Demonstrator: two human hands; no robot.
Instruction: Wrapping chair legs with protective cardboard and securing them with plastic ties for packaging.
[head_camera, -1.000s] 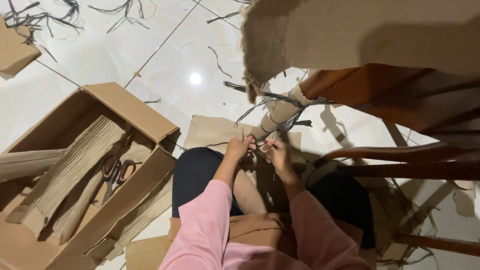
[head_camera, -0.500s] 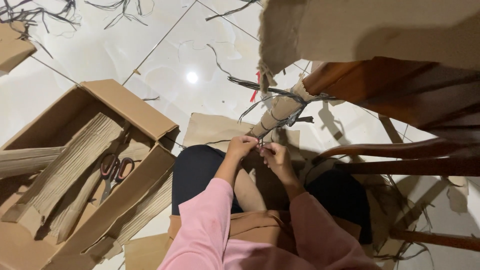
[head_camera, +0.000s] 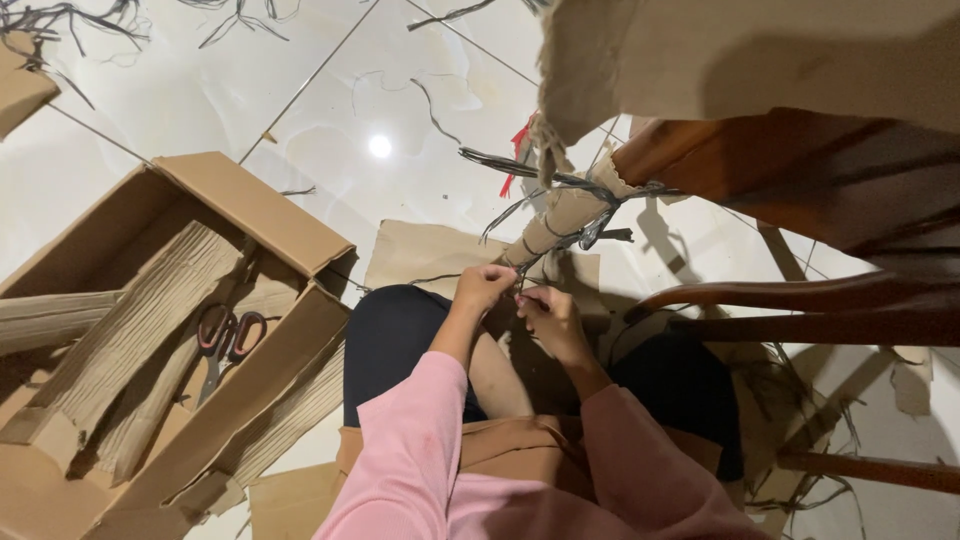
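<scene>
While both sets of fingers were pinched shut, a thin dark strand (head_camera: 519, 292) was gripped between the left hand (head_camera: 484, 287) and right hand (head_camera: 548, 314), at the near end of a cardboard-wrapped chair leg (head_camera: 560, 222). Dark strips (head_camera: 560, 182) were tied round that leg farther up. Scissors (head_camera: 222, 338) were seen in the open cardboard box (head_camera: 250, 205) at left.
</scene>
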